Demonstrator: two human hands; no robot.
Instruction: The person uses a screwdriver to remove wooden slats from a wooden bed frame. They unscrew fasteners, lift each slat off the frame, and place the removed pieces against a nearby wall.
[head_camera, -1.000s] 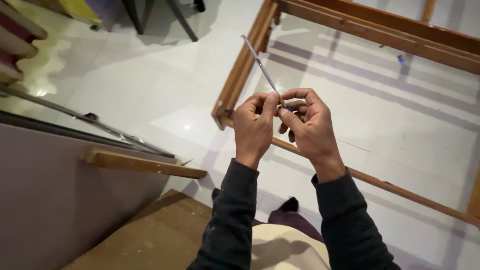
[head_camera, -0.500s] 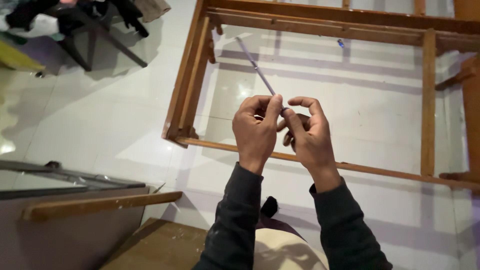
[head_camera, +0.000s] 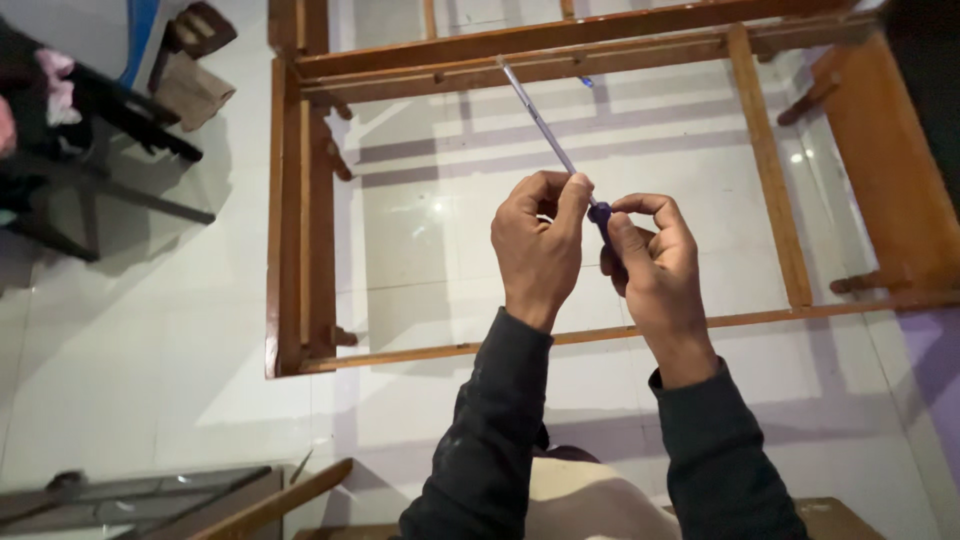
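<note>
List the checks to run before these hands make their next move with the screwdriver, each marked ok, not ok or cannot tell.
1. Left hand pinches the screwdriver shaft near the handle: ok.
2. Right hand grips the blue handle: ok.
3. Shaft points up and away from the body: ok.
4. Tip clear of the wooden frame lying on the floor below: cannot tell; they overlap in the head view.
5. Tip shape and condition: cannot tell, too small.
6. Tiled floor free of loose objects near the person: not ok, boards lie at lower left.

Screwdriver (head_camera: 548, 133) — thin metal shaft, blue plastic handle, varnished wooden frame (head_camera: 290, 220), glossy white floor tiles (head_camera: 150, 330).
</note>
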